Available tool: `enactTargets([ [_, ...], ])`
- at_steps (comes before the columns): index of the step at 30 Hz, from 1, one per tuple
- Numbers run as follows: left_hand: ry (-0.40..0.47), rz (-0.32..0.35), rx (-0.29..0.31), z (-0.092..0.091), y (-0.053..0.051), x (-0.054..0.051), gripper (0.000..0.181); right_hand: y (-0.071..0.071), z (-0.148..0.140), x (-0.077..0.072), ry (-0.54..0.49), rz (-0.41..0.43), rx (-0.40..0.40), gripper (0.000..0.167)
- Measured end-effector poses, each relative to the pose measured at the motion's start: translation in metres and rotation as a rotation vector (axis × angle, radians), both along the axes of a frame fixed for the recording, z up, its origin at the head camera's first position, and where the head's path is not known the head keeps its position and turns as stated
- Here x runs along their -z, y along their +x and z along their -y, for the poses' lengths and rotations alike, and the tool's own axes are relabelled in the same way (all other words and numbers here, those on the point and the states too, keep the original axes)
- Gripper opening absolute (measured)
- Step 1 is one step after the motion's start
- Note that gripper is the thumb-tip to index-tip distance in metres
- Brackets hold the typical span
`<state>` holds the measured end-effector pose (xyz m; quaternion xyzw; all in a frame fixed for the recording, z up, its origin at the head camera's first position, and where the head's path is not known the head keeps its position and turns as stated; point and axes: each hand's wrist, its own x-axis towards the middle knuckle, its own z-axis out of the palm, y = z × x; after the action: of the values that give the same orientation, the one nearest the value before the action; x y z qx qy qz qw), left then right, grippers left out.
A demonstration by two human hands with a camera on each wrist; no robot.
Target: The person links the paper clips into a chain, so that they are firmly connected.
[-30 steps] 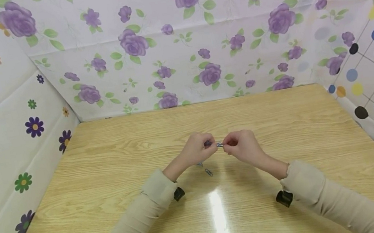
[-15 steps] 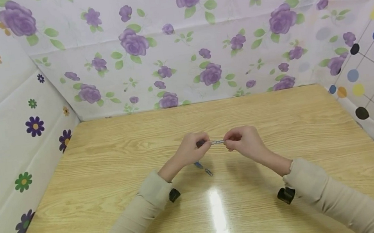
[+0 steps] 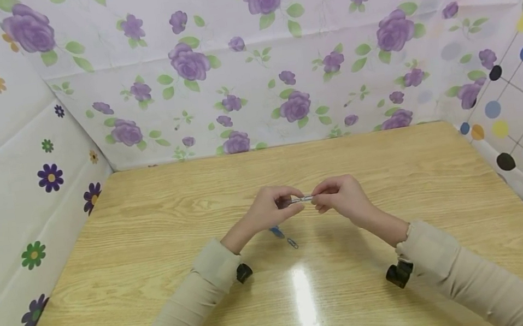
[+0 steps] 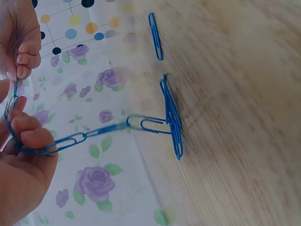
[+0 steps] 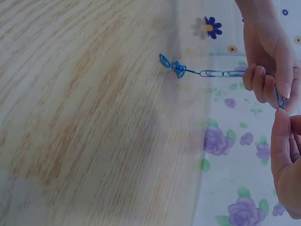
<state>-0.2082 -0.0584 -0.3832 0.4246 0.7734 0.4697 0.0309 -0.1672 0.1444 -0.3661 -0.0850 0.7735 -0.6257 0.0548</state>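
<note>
A chain of blue paper clips [image 4: 108, 128] runs from my left hand [image 3: 267, 209] down to the table. In the left wrist view the fingers of that hand are curled round the chain. My right hand [image 3: 343, 199] pinches the end clip between thumb and forefinger, seen in the right wrist view. Between the two hands a short stretch of linked clips [image 3: 305, 198] spans the gap. The chain's lower part lies heaped in a small bunch [image 4: 173, 117] on the wood. One loose paper clip [image 4: 155, 36] lies beside that bunch, apart from it.
The wooden table [image 3: 172, 197] has a bright light reflection near its front. A flowered cloth [image 3: 230, 79] stands along the back edge, with a daisy-patterned cloth [image 3: 20, 178] at left and a dotted one [image 3: 516, 140] at right.
My hands have drawn slightly apart, stretching the linked clips between them. Most recently the left fingertips have shifted toward the right hand. The heaped chain below shows more in the head view.
</note>
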Motion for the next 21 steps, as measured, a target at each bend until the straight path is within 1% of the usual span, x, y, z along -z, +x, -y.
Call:
enactTargets([
  [3,0.025,-0.104,-0.009,-0.001,-0.001,0.003,0.016,-0.001,0.001,0.001,-0.041,0.048,-0.003,0.016],
  [5,0.041,-0.162,-0.014,-0.001,-0.001,0.004,0.012,-0.001,0.002,0.001,-0.072,0.072,-0.009,0.016],
  [8,0.069,-0.225,-0.022,0.000,-0.001,0.005,0.009,-0.002,0.002,0.003,-0.116,0.097,-0.021,0.019],
  [10,0.077,-0.245,-0.041,0.002,0.000,0.003,0.008,-0.004,0.000,0.005,-0.143,0.108,-0.026,0.021],
  [12,0.083,-0.242,-0.073,0.004,0.000,0.001,0.008,-0.005,0.000,0.008,-0.150,0.121,-0.029,0.025],
  [13,0.086,-0.233,-0.091,0.005,0.001,-0.001,0.008,-0.006,-0.001,0.011,-0.136,0.126,-0.035,0.025],
  [15,0.097,-0.212,-0.121,0.009,0.005,-0.008,0.007,-0.007,-0.001,0.018,-0.046,0.126,-0.067,0.026],
  [17,0.116,-0.178,-0.144,0.013,0.010,-0.016,0.007,-0.007,0.001,0.027,0.080,0.115,-0.127,0.025],
  [19,0.137,-0.137,-0.161,0.017,0.014,-0.024,0.008,-0.007,0.005,0.037,0.220,0.071,-0.200,0.023],
  [20,0.144,-0.113,-0.169,0.020,0.017,-0.028,0.008,-0.007,0.007,0.041,0.278,0.043,-0.236,0.022],
  [21,0.152,-0.086,-0.177,0.023,0.017,-0.029,0.009,-0.007,0.010,0.045,0.318,0.024,-0.266,0.021],
])
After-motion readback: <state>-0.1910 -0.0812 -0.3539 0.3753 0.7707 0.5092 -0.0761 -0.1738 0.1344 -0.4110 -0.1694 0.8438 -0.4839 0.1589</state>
